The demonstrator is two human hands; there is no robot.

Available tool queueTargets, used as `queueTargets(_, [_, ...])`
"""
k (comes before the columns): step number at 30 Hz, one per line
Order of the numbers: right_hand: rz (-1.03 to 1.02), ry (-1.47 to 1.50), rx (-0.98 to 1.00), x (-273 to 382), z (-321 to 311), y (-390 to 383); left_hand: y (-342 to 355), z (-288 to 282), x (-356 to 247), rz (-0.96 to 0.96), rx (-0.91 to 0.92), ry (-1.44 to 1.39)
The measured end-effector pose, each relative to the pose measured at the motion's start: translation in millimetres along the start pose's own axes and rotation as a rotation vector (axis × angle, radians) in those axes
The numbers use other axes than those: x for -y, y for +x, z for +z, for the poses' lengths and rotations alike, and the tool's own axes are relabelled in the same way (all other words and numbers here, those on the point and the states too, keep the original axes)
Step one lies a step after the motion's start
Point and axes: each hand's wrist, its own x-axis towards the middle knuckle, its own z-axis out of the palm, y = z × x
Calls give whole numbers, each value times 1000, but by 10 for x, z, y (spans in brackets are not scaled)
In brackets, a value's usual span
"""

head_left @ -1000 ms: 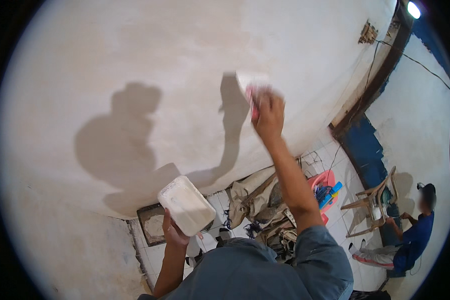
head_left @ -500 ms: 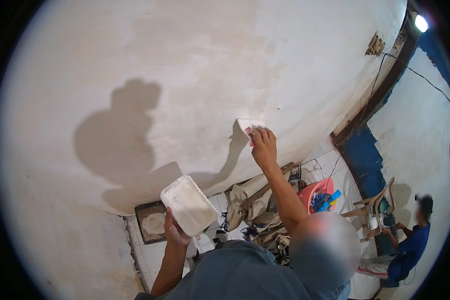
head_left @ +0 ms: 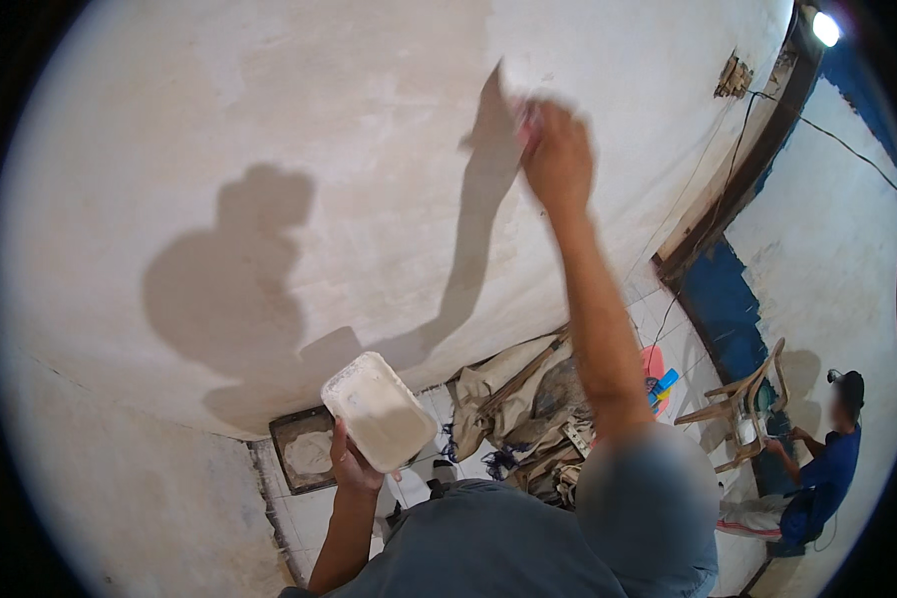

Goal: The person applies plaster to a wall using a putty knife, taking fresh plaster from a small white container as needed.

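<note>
1. The right hand (head_left: 560, 157) has swept back up the wall (head_left: 269, 120) toward twelve o'clock, blurred, arm stretched nearly straight.
2. Its shadow (head_left: 483, 189) has lengthened up the plaster.
3. The white tray (head_left: 379, 411) in the left hand (head_left: 352, 460) has tilted slightly.

One head-worn fisheye camera looks forward and down at the pale wall (head_left: 269, 130), close enough that the wall fills most of the curved, dark-rimmed picture.

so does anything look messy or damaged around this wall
Yes. A broken socket fitting hangs askew high on the wall, with a loose wire trailing from it. Crumpled sacks and debris lie heaped on the floor at the wall's foot.
</note>
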Motion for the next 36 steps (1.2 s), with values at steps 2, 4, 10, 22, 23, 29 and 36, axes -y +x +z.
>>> queueTargets(2, [-130, 44, 108, 77, 218, -827, 8, 32, 13, -24, 37, 21])
queueTargets(4, [-156, 99, 166, 118, 279, -1497, 17, 102, 14, -8, 24, 21])
queueTargets(10, [-251, 116, -130, 84, 43, -743, -60, 170, -57, -5, -7, 88])
queueTargets(22, [-92, 170, 237, -336, 299, -2201, 33, 76, 12, -15, 36, 50])
queueTargets(23, [-36, 215, 105, -388, 227, -1919, 30, 102, 5, -19, 9, 62])
queueTargets(29, [-111, 21, -294, -378, -545, 984, -43, 268, -28, -11, 56, -5])
queueTargets(36, [-174, -150, -84, -203, -189, 1066, -28, 77, -2, -2, 97, -10])
